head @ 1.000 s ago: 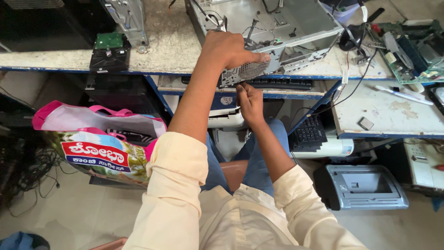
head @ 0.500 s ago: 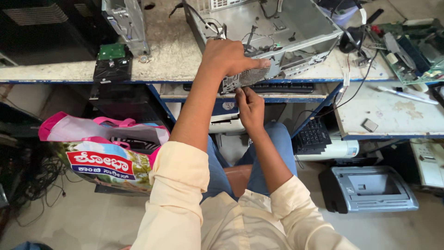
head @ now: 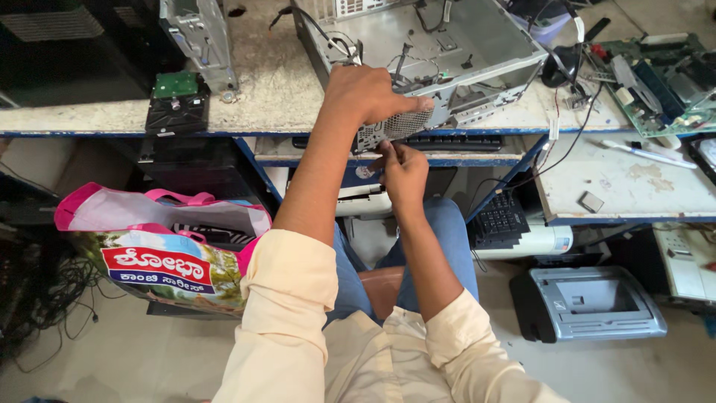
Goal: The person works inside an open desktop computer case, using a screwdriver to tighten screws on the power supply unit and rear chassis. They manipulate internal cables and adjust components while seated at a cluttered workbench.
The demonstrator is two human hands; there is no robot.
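An open grey metal computer case [head: 477, 52] lies on the workbench [head: 276, 104], its perforated rear panel [head: 391, 128] hanging over the front edge. My left hand [head: 369, 93] grips the case's near corner from above, thumb laid along the panel's top. My right hand [head: 399, 168] is just below, fingers pinched together against the bottom of the perforated panel; whatever small thing they pinch is hidden. Loose cables [head: 335, 37] lie inside the case.
A hard drive [head: 177, 101] and a metal drive cage [head: 198, 30] sit at the bench's left. Circuit boards [head: 656, 71] and a pen [head: 645, 153] lie right. Keyboards [head: 455, 140] sit under the bench. A pink-rimmed printed bag [head: 160, 250] stands at the left, a grey printer [head: 593, 298] on the floor at the right.
The view has shifted slightly down and left. Both hands stay at the case's rear panel; the right hand's fingers have worked a little along its lower edge.
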